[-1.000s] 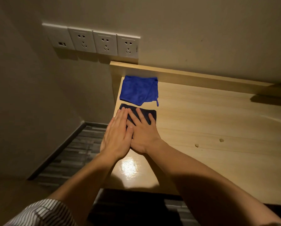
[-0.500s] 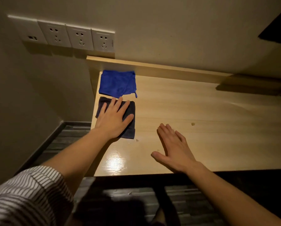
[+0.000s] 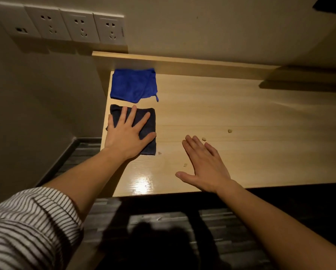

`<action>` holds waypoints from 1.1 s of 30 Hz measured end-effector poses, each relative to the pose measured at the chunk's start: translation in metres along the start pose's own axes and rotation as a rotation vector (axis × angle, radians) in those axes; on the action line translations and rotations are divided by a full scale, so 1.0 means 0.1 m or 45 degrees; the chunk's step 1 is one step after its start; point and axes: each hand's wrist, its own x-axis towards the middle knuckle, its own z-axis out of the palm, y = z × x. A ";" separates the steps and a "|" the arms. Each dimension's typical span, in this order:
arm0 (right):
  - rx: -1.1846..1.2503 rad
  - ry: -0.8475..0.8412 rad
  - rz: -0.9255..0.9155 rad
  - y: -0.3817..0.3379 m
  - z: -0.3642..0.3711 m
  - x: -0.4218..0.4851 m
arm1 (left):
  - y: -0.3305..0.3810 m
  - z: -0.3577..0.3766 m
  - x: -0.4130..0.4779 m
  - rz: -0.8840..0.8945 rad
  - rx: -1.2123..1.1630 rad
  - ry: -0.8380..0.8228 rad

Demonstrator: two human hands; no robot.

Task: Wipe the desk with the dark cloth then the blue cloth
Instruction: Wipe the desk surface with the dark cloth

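Note:
A folded dark cloth [image 3: 149,121] lies near the left edge of the light wooden desk [image 3: 241,114]. My left hand [image 3: 128,133] rests flat on it, fingers spread, covering most of its left part. Just behind it, against the desk's raised back ledge, lies a folded bright blue cloth [image 3: 133,85] with a small loop at its right corner. My right hand [image 3: 204,164] hovers open and flat over the desk's front middle, holding nothing. Small crumbs [image 3: 230,130] are scattered on the desk near that hand.
A row of white wall sockets [image 3: 81,26] sits above the desk's back left corner. The wall runs close along the desk's left side. Dark tiled floor [image 3: 81,152] shows below the left and front edges. A dark object [image 3: 332,4] is at the top right.
One second ago both hands lay together on the dark cloth. My right hand has come off it and moved right. Since half a second ago, little has changed.

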 end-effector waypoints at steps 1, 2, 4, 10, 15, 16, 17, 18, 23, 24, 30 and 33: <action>0.003 0.001 0.000 0.00 0.00 0.00 | 0.01 -0.01 -0.03 0.000 -0.007 -0.012; 0.006 0.002 -0.001 -0.01 0.00 0.00 | 0.02 -0.01 -0.07 0.000 -0.013 -0.025; 0.011 0.009 -0.002 -0.01 0.01 0.00 | 0.04 -0.03 -0.16 -0.002 -0.014 -0.039; 0.026 0.049 -0.009 -0.02 0.01 -0.02 | 0.17 -0.07 -0.52 -0.057 0.010 -0.061; 0.030 0.052 -0.028 -0.02 0.01 -0.01 | 0.27 -0.03 -0.86 -0.092 0.043 -0.062; 0.028 0.052 -0.030 -0.02 0.01 -0.02 | 0.29 -0.03 -0.91 -0.100 0.044 -0.067; 0.023 0.053 -0.031 -0.02 0.02 -0.02 | 0.31 -0.02 -0.97 -0.110 0.042 -0.073; 0.016 0.055 -0.033 -0.01 0.02 -0.02 | 0.34 -0.02 -1.02 -0.119 0.039 -0.079; 0.008 0.066 -0.037 0.00 0.04 -0.03 | 0.47 0.01 -1.29 -0.139 0.046 -0.081; 0.011 0.068 -0.039 -0.01 0.05 -0.03 | 0.50 0.01 -1.34 -0.143 0.046 -0.077; 0.019 0.083 -0.046 0.01 0.06 -0.01 | 0.68 -0.05 -1.61 -0.143 -0.055 -0.018; 0.026 0.078 -0.050 0.02 0.06 -0.02 | 0.82 -0.08 -1.77 -0.129 -0.192 0.044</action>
